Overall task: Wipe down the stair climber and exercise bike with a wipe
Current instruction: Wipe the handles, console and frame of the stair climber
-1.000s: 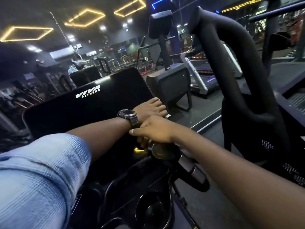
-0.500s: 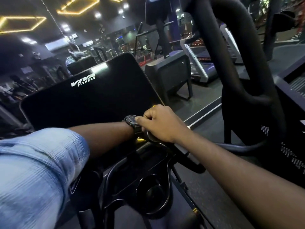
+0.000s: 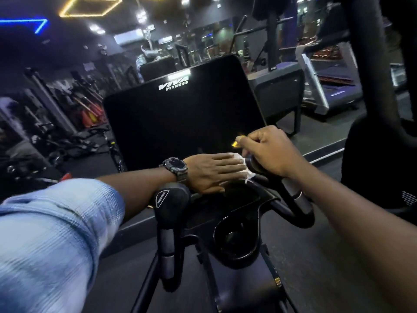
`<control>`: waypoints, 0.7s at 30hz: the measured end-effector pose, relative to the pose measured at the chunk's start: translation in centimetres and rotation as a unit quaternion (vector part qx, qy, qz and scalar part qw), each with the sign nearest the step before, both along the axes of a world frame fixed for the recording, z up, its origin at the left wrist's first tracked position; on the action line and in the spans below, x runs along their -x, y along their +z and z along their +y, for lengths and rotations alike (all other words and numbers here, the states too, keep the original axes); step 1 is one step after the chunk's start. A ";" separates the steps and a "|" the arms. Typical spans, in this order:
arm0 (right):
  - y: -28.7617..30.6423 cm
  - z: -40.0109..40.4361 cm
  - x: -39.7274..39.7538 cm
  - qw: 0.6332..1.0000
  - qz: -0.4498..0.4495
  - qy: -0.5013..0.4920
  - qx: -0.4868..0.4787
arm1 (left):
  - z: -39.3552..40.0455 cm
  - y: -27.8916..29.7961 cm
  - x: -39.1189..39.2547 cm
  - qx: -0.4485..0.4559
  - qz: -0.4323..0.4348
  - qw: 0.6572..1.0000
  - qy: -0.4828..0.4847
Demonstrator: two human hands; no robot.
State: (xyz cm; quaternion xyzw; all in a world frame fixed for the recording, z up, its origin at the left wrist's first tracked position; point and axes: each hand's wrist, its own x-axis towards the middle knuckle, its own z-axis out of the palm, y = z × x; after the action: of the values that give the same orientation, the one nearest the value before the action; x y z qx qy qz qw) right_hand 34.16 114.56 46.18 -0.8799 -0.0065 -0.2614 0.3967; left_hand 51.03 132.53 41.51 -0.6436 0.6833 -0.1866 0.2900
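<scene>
wipe lies flat under left hand fingers below the console screen; right hand clenches the handlebar grip. advise firm, overlapping passes across the ledge.

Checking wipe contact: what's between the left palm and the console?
In the head view, the white wipe lies under the flat left hand, pressed against the console.

Dim gym interior, low overall exposure. Light comes from yellow LED outlines and a blue strip on the ceiling, plus small white spotlights. Console screen near black with a faint glare patch at its top edge. Sleeve at lower left heavily motion-blurred. Background soft and noisy. Wide-angle bending at frame edges.
</scene>
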 end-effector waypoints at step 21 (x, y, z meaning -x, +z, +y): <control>2.2 2.3 1.1 0.962 0.048 -0.048 0.263 | 13.7 -5.7 6.6 0.379 0.068 0.879 0.280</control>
State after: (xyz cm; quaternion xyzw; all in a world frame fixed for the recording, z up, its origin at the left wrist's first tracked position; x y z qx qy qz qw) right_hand 33.01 116.84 48.35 -0.9640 -0.0136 -0.2266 0.1384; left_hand 44.41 146.25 35.79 -0.8798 0.3699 -0.2982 0.0170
